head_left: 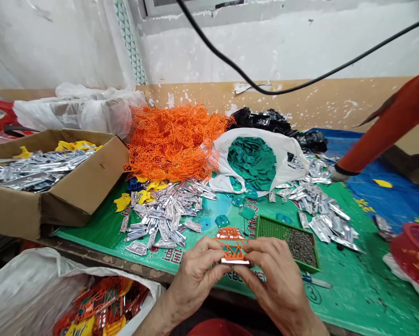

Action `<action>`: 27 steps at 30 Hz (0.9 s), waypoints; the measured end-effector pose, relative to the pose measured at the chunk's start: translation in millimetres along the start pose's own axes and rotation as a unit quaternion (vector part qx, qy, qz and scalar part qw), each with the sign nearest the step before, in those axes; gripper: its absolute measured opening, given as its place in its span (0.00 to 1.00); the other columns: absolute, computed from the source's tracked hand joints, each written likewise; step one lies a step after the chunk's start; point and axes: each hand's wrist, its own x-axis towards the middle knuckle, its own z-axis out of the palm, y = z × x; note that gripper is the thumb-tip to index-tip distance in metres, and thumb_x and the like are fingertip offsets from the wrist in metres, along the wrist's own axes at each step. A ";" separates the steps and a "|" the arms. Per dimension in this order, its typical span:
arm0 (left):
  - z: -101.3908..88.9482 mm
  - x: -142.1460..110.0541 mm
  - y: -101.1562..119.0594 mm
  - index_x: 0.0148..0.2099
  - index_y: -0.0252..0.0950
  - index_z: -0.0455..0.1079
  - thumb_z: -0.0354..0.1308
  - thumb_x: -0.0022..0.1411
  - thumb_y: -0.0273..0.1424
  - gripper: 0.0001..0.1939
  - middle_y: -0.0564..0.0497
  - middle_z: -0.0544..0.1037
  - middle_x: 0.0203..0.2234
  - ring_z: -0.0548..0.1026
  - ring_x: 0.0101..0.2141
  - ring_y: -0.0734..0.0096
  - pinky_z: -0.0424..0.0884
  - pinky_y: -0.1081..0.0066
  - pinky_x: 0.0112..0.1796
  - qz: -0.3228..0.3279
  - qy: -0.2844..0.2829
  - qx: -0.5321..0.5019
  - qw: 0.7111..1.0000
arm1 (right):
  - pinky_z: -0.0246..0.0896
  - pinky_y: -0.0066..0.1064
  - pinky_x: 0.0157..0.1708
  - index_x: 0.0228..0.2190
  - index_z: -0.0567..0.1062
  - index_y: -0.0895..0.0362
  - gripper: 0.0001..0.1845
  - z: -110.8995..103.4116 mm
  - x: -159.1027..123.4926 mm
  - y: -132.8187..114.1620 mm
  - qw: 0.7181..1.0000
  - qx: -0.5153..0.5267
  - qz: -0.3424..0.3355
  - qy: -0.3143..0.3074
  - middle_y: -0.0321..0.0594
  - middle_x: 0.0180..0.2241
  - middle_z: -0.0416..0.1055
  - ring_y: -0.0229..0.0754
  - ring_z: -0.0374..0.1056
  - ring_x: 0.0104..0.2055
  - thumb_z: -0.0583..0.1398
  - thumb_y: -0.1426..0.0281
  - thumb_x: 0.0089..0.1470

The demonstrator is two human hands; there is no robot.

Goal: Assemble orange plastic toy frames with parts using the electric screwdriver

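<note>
Between my left hand (198,268) and my right hand (277,273) is an orange plastic lattice frame (232,242), held by its two sides in fingers and thumbs. A silver flat strip lies along the frame's near edge, by my thumbs. Just beyond my right hand sits a green tray (274,228) with many small dark metal pieces (302,247) at its right end. Silver printed plates (171,210) lie in a loose pile ahead of my left hand. Small green plastic pieces (222,220) are scattered just past the frame.
Orange lattice frames (174,140) heap at the back, beside a white bag (286,163) of green pieces. A cardboard box (87,186) stands left; a bag (27,284) of assembled parts sits below. Another person's orange sleeve (387,126) reaches in from the right. A cable (230,63) hangs above.
</note>
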 end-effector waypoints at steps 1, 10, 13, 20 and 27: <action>0.5 -1.2 -0.9 0.45 0.39 0.77 0.55 0.67 0.32 0.09 0.47 0.76 0.35 0.76 0.38 0.68 0.73 0.70 0.40 0.027 0.009 0.020 0.999 | 0.57 0.36 0.40 0.35 0.69 0.58 0.05 -3.0 -1.1 1.4 1.000 0.006 -0.008 -0.012 0.41 0.34 0.74 0.42 0.66 0.39 0.62 0.73 0.57; 0.3 -5.8 1.0 0.47 0.36 0.71 0.53 0.68 0.27 0.08 0.46 0.76 0.37 0.77 0.40 0.72 0.74 0.76 0.43 0.172 0.035 0.155 0.972 | 0.59 0.40 0.42 0.38 0.71 0.56 0.06 -11.9 -18.6 3.2 1.000 0.003 -0.011 -0.025 0.39 0.33 0.75 0.41 0.67 0.38 0.60 0.77 0.58; -4.6 -5.9 1.4 0.48 0.35 0.70 0.50 0.69 0.26 0.09 0.45 0.77 0.38 0.77 0.42 0.72 0.74 0.76 0.44 0.196 0.023 0.190 0.962 | 0.59 0.40 0.42 0.38 0.72 0.57 0.07 -10.4 -20.3 -0.4 1.000 0.019 -0.018 -0.007 0.40 0.33 0.76 0.41 0.67 0.38 0.59 0.78 0.57; -11.1 -7.2 -1.9 0.48 0.33 0.71 0.50 0.69 0.25 0.10 0.43 0.78 0.40 0.77 0.45 0.71 0.73 0.77 0.48 0.221 0.005 0.222 0.949 | 0.57 0.38 0.41 0.35 0.72 0.58 0.05 -8.2 -18.0 -6.8 1.000 0.024 -0.010 0.016 0.39 0.32 0.76 0.40 0.66 0.37 0.58 0.78 0.58; -13.7 -6.9 -3.1 0.46 0.36 0.73 0.50 0.70 0.29 0.10 0.47 0.80 0.35 0.80 0.40 0.71 0.76 0.77 0.44 0.224 0.017 0.243 0.944 | 0.53 0.36 0.35 0.35 0.72 0.57 0.05 -3.5 -19.9 -12.1 0.999 0.042 0.017 0.028 0.38 0.31 0.75 0.39 0.65 0.34 0.60 0.78 0.56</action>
